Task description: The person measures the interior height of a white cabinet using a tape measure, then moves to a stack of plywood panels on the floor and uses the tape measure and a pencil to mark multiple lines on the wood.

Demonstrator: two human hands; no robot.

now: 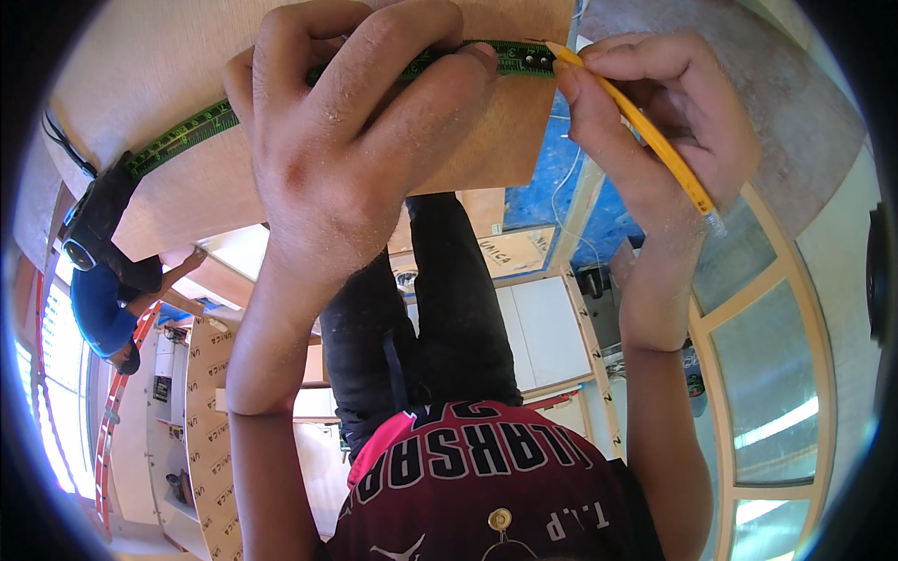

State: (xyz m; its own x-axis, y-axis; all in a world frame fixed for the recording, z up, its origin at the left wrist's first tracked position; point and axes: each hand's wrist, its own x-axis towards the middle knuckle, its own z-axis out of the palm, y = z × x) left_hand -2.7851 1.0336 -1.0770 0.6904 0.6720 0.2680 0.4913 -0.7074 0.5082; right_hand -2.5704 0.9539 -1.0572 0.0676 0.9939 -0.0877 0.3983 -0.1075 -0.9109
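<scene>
A light wooden board (477,145) spans the upper part of the view. Across it lies the green blade of a tape measure (192,131), its black case (101,201) near the board's left side. My left hand (341,131) is closed over the blade, thumb and fingers pinning it to the wood and hiding its middle. A yellow pencil (645,126) is pinched in my right hand (687,112). Its tip meets the board right by the tape's end, close to the board's right edge.
A marbled brown surface (795,112) adjoins the board at right. Wood-framed glass panels (762,374) stand below it. At far left are a person in a blue shirt (103,309) and a red ladder (108,444). Blue sheeting (552,210) and white cabinet panels (543,323) show below the board.
</scene>
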